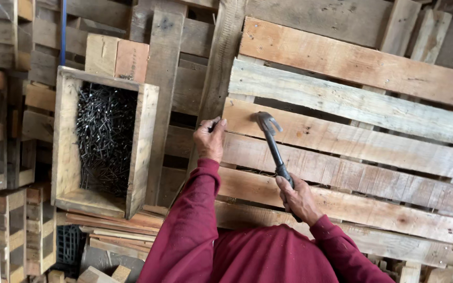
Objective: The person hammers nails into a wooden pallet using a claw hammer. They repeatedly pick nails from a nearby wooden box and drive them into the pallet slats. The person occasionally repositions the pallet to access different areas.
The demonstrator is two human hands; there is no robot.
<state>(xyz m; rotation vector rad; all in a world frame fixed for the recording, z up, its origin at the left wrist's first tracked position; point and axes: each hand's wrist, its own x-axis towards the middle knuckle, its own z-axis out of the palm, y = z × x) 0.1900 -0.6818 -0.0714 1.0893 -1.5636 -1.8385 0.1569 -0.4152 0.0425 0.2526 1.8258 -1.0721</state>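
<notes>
My right hand (298,198) grips the black handle of a claw hammer (271,140), its steel head raised over the top-left slat of a wooden pallet (352,144). At the pallet's left edge, my left hand (209,139) pinches something small against the slat; it looks like a nail, but I cannot tell for sure. Both arms wear dark red sleeves. The hammer head hangs a short way right of the left hand.
A wooden box (66,152) full of dark nails (106,136) stands to the left of the pallet. Stacked pallets and loose boards surround it on the left and behind. A dark plastic crate (70,245) lies low at the left.
</notes>
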